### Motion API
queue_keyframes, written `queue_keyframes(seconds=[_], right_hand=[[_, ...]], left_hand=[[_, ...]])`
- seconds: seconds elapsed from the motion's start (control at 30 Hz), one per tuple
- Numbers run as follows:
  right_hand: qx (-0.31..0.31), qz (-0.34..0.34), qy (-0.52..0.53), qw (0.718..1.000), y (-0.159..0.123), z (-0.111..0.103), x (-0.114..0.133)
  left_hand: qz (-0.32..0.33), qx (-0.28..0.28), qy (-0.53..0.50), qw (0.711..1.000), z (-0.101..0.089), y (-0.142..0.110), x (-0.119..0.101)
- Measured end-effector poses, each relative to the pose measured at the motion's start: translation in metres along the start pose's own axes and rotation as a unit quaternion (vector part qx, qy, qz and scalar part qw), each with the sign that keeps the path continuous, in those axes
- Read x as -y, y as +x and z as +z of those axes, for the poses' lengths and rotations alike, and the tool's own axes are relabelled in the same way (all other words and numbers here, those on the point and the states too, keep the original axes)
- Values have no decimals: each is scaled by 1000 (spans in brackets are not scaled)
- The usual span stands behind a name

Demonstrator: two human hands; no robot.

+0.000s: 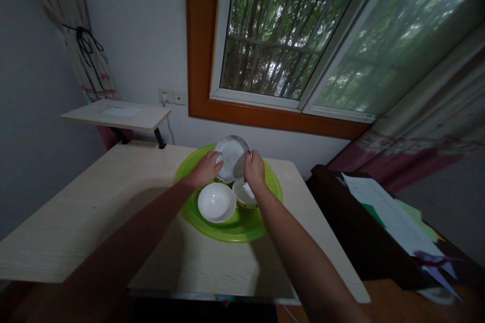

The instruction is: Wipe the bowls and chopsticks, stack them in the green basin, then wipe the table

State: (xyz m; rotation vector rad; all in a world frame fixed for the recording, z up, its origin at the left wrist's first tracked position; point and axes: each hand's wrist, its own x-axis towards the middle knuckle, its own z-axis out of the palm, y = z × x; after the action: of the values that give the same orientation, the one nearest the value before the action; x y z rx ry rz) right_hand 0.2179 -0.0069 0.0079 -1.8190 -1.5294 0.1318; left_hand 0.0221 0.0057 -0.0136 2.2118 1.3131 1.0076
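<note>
A round green tray (231,229) lies on the pale wooden table (94,212). Both my hands grip a white bowl (232,156) that is tilted up on its edge at the tray's far side. My left hand (206,167) holds its left rim and my right hand (253,167) holds its right rim, fingers curled. A second white bowl (216,202) sits upright on the tray in front of my left hand. A third bowl (244,196) with a patterned outside sits just below my right wrist, partly hidden.
A small raised shelf (117,113) with a paper stands at the table's far left corner. A wall socket (172,96) and a large window (288,35) are behind. To the right, a dark cabinet (359,242) carries papers (386,212). Curtains hang at both sides.
</note>
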Motion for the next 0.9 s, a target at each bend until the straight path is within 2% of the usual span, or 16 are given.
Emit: queue_keyframes(seconds=[0.13,0.27,0.33,0.43,0.5,0.57,0.77,0.9], right_hand=[[0,-27,-22,999,-2,0,7],[-4,-57,-61,996,-6,1,13],[-4,-74,-84,994,-8,0,18],[-6,-127,-120,985,-15,-5,26],[-7,-172,-140,975,-21,-10,31],[0,-213,-155,965,-28,-14,37],[46,-275,-162,947,-44,-14,50],[79,-290,-99,949,-40,-13,45]], left_hand=[[-15,13,-15,1000,-4,-1,5],[-62,20,-135,989,-9,5,-8],[-119,18,-247,962,-9,6,-19],[-207,18,-414,886,-5,6,-35],[-219,17,-502,836,-2,5,-42],[-202,7,-564,801,2,4,-47],[-150,-71,-651,740,4,4,-46],[-168,-59,-666,724,-3,3,-35]])
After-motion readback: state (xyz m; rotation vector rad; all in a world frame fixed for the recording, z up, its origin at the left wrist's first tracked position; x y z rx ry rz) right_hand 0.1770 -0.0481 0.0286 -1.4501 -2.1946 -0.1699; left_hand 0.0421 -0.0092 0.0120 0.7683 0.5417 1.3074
